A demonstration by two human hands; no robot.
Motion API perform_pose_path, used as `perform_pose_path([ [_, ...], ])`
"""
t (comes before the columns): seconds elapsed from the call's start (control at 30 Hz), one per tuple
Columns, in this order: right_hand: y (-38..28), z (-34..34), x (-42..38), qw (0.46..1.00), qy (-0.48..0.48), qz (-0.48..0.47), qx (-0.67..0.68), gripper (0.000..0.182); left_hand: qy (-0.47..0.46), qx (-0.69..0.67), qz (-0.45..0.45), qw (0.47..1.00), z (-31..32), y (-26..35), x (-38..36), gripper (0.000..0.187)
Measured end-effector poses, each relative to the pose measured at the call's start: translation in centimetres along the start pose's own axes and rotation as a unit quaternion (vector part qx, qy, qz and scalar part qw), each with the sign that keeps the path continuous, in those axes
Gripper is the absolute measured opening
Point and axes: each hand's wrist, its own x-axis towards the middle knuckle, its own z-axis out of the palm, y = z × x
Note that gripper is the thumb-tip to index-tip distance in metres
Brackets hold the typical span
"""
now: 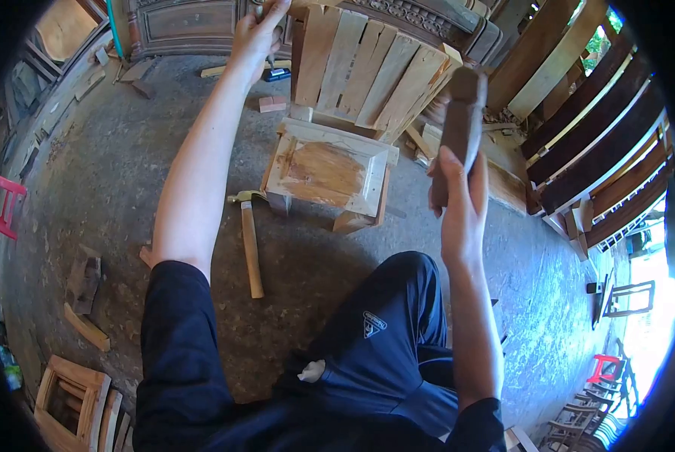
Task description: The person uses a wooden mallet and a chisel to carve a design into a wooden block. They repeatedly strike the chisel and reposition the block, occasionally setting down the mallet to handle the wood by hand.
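Observation:
High in the head view, my left hand (262, 29) is closed around a thin tool with a dark tip, like a chisel; its kind is not certain. It is beside the upper end of a slatted wooden piece (345, 68). My right hand (462, 192) grips a brown wooden mallet (462, 120), raised to the right of that piece, its head blurred. Below the slats stands a small wooden stool-like frame (326, 173) with a panelled top. A claw hammer (251, 245) lies on the floor left of it.
Behind stands a carved wooden cabinet (190, 26). Dark wooden slats (601, 151) lean at the right. A blue-black object (277, 74) and a reddish block (273, 104) are on the floor. Wood offcuts (85, 282), a wooden frame (70, 399) and a pink stool (1, 203) are at the left.

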Motion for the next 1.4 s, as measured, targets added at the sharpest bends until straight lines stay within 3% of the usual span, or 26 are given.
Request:
perform_pose_path([
  [0.17,-3.1,1.3,5.5,0.990,-0.004,-0.141,0.018,0.038,-0.022,-0.106,-0.005,0.994,-2.2,-3.7,1.3,0.027],
  [0.27,-5.9,3.7,9.7,0.979,-0.048,-0.185,0.064,0.041,-0.076,-0.139,0.040,0.987,-3.7,-7.0,2.9,0.045],
  [0.33,-7.0,6.3,12.4,0.971,-0.088,-0.187,0.123,0.043,-0.024,-0.122,0.042,0.991,-1.9,-4.6,-0.1,0.036],
  [0.4,-8.4,7.7,15.0,0.961,-0.197,-0.192,-0.024,0.074,-0.019,-0.109,0.019,0.994,-2.3,-4.9,0.1,0.036],
  [0.47,-7.8,11.0,18.2,0.938,-0.253,-0.234,0.022,0.069,-0.068,-0.143,0.026,0.987,-2.8,-5.3,-0.2,0.044],
  [0.5,-7.9,12.6,18.6,0.953,-0.228,-0.201,0.001,0.065,-0.089,-0.162,0.032,0.982,-2.9,-5.3,0.1,0.048],
  [0.6,-7.2,14.6,19.2,0.966,-0.215,-0.140,0.019,0.055,-0.061,-0.392,-0.003,0.918,-3.3,-4.1,2.5,0.045],
  [0.63,-6.6,15.0,18.9,0.967,-0.222,-0.118,0.037,0.052,0.068,-0.430,-0.042,0.899,-3.6,-4.6,4.4,0.041],
  [0.7,-6.4,13.9,16.7,0.944,-0.271,-0.120,0.144,0.044,0.076,-0.311,-0.068,0.945,-6.5,-7.3,8.3,0.036],
  [0.73,-7.6,12.0,15.3,0.970,-0.216,-0.113,-0.014,0.046,0.085,-0.247,-0.085,0.962,-8.5,-8.3,8.4,0.034],
  [0.77,-6.5,10.5,14.5,0.934,-0.165,-0.288,-0.132,0.048,0.076,-0.257,-0.088,0.959,-5.5,-3.7,2.5,0.028],
  [0.8,-5.8,10.2,12.8,0.966,-0.120,-0.227,-0.039,0.051,0.078,-0.186,-0.059,0.978,-5.6,-2.1,-0.9,0.027],
  [0.83,-6.0,8.2,11.9,0.963,-0.168,-0.194,-0.080,0.054,0.072,-0.116,-0.036,0.990,-5.5,-1.4,-3.5,0.026],
  [0.93,-4.7,5.5,7.5,0.966,-0.184,-0.147,-0.108,0.057,0.066,0.065,0.002,0.996,-5.8,-2.7,-10.9,0.027],
  [1.0,-1.4,4.9,4.4,0.970,-0.137,-0.132,-0.154,0.060,0.057,0.176,0.035,0.982,-6.3,-4.6,-14.2,0.028],
  [1.07,0.8,3.7,2.8,0.927,-0.234,-0.068,-0.286,0.061,0.042,0.289,0.077,0.953,-7.2,-7.0,-17.2,0.026],
  [1.13,3.7,3.8,1.5,0.901,-0.287,-0.050,-0.321,0.053,0.016,0.305,0.021,0.952,-7.3,-7.6,-19.6,0.026],
  [1.27,8.7,3.6,-0.4,0.909,-0.257,-0.045,-0.324,0.052,-0.008,0.347,-0.007,0.938,-6.0,-7.0,-23.2,0.027],
  [1.3,8.6,3.6,-0.6,0.913,-0.254,-0.026,-0.319,0.054,-0.014,0.381,-0.056,0.923,-5.4,-6.0,-23.8,0.024],
  [1.4,9.8,2.9,-1.5,0.925,-0.214,-0.011,-0.313,0.056,-0.044,0.395,-0.028,0.917,-4.3,-6.4,-25.4,0.030],
])
